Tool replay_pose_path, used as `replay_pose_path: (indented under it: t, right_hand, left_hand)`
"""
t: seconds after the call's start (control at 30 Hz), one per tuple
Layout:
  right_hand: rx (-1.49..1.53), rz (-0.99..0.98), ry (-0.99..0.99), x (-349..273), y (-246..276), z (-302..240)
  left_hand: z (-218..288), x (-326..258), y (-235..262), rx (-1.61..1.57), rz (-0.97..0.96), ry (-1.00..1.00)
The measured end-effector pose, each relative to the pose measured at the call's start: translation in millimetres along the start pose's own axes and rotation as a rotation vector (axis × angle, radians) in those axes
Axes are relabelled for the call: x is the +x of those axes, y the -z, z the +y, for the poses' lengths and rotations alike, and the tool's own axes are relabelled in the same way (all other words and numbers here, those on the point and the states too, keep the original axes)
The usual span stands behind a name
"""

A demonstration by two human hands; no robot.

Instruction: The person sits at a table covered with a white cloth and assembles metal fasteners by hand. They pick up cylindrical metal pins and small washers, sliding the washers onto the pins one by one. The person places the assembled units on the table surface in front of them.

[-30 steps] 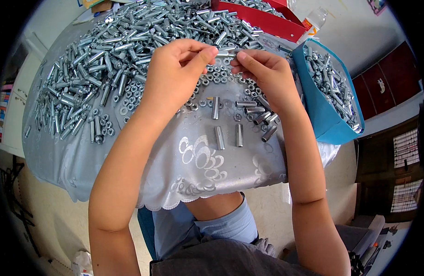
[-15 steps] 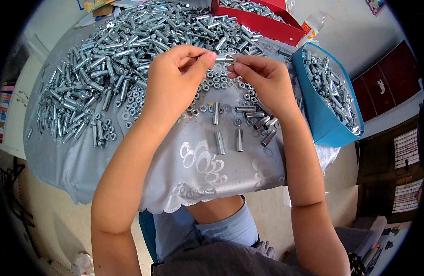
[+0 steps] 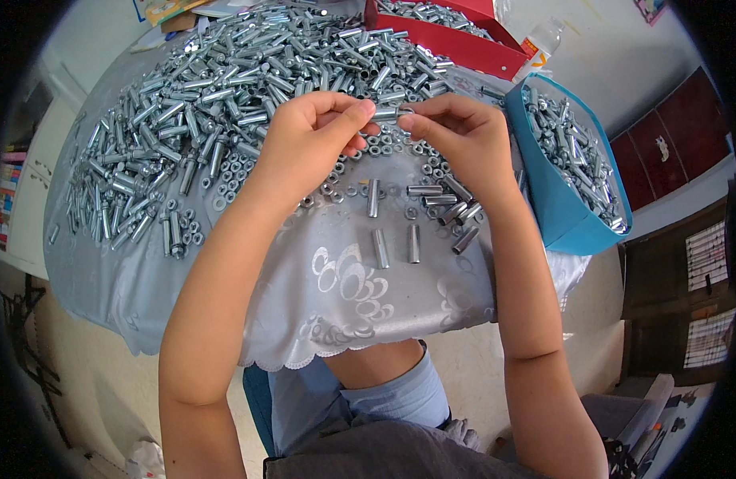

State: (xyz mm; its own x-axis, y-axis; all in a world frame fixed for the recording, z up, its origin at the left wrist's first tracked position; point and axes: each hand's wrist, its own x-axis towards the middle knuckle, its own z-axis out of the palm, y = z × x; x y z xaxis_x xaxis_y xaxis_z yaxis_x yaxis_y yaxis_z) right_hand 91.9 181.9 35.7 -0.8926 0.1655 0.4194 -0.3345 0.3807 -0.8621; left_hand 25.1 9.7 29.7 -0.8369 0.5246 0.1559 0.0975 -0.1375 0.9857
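Between my two hands a shiny metal expansion bolt [image 3: 385,114] lies nearly level above the table. My left hand [image 3: 316,132] pinches its left end between thumb and fingers. At the other end, the thumb and fingertips of my right hand [image 3: 464,136] close on its tip; whether a nut or washer sits there is too small to tell. Below the hands, loose nuts [image 3: 380,144] are scattered on the cloth. Several plain metal sleeves [image 3: 414,243] lie nearer to me, some upright in view, others grouped under my right wrist.
A large heap of bolts [image 3: 248,64] covers the table's far and left side. At the right edge stands a blue bin [image 3: 559,219] full of bolts. Behind are a red box [image 3: 464,44] with more parts and a clear plastic bottle [image 3: 543,40]. A silver tablecloth [image 3: 288,319] hangs over the front edge.
Both hands have come slightly nearer to me, with the bolt still between them. The left fingers beneath the thumb have shifted and now show lower down.
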Motion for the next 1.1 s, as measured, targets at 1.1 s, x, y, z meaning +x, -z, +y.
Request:
replay_pose_path:
  t: [1.1]
  right_hand:
    - [-0.407, 0.044, 0.354, -0.1, 1.9, -5.3]
  left_hand:
    - [0.2, 0.5, 2.0, -0.022, 0.045, 0.055]
